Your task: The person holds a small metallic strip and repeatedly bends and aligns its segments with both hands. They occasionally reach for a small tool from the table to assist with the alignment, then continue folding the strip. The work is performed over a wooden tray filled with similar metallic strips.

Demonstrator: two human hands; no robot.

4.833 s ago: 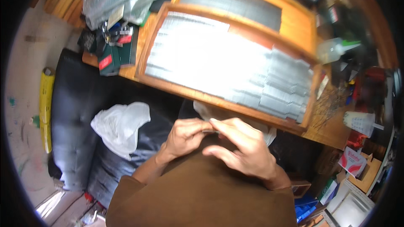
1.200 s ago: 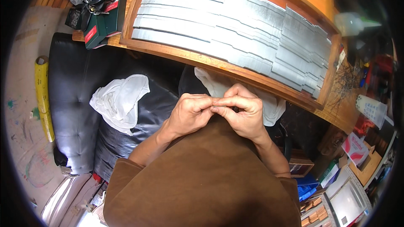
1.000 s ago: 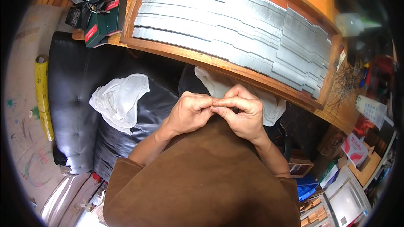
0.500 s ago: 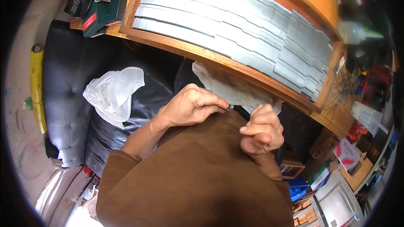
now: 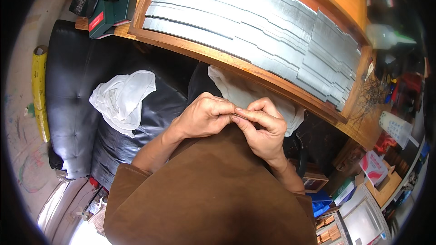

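Observation:
Above my lap, my left hand [image 5: 206,115] and my right hand [image 5: 265,127] meet fingertip to fingertip. Thumb and forefinger of the left are pinched together, and the right thumb and fingers close on the same spot. Whatever small piece lies between them is hidden by the fingertips. Just beyond my hands, a pale cloth [image 5: 231,88] is draped below the edge of a shallow wooden tray [image 5: 195,54]. Overlapping rows of thin grey strips [image 5: 272,31] fill most of that tray.
A crumpled white cloth [image 5: 122,102] lies on the black padded seat [image 5: 72,86] at left. A yellow roll [image 5: 40,93] stands beyond it. Dark green boxes [image 5: 102,20] sit by the tray's left end. At right are a squeeze bottle [image 5: 383,36] and a plastic cup [image 5: 394,127].
My right hand has moved left and up from a loose curl, and its fingers now touch those of my left. The small thin piece showing at my left fingertips is now covered.

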